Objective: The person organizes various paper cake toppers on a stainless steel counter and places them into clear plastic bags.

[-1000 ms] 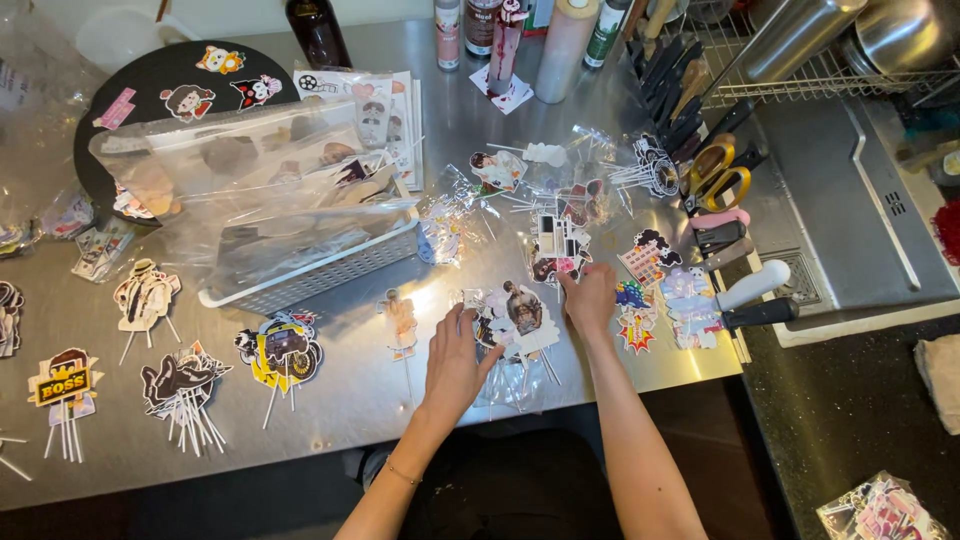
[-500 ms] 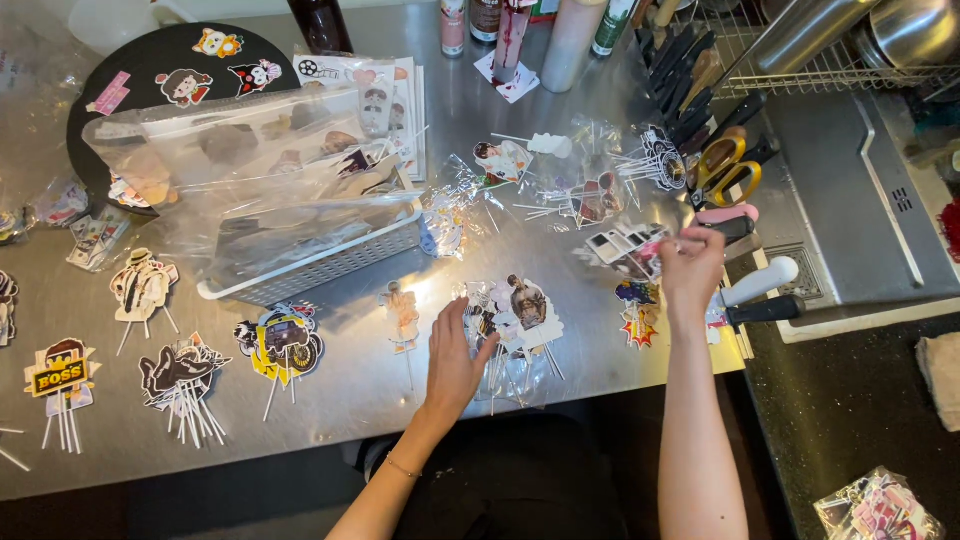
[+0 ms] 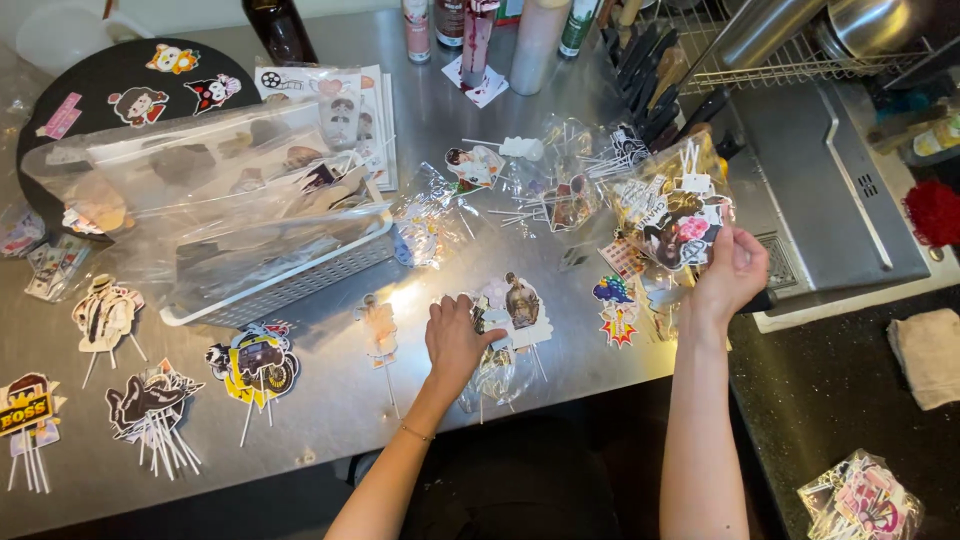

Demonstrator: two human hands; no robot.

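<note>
My right hand (image 3: 732,272) holds up a clear plastic packet of printed cake toppers on white sticks (image 3: 672,205), lifted off the steel counter near the sink. Flat on the counter, my left hand (image 3: 455,338) presses on a small stack of cut-out toppers (image 3: 517,305) near the front edge. More clear packets of toppers (image 3: 560,190) lie scattered between the two hands. A single topper (image 3: 378,330) lies just left of my left hand.
A white plastic basket (image 3: 290,280) filled with clear bags sits to the left. Sorted topper piles (image 3: 255,360) line the front left. Bottles (image 3: 475,30) stand at the back, a drying rack (image 3: 760,60) and sink drainboard (image 3: 830,200) lie at the right, and a round black board (image 3: 130,80) is at the back left.
My right hand left the stack by my left hand, reached right, and now holds a packet of toppers raised above the counter. My left hand stayed on its stack.
</note>
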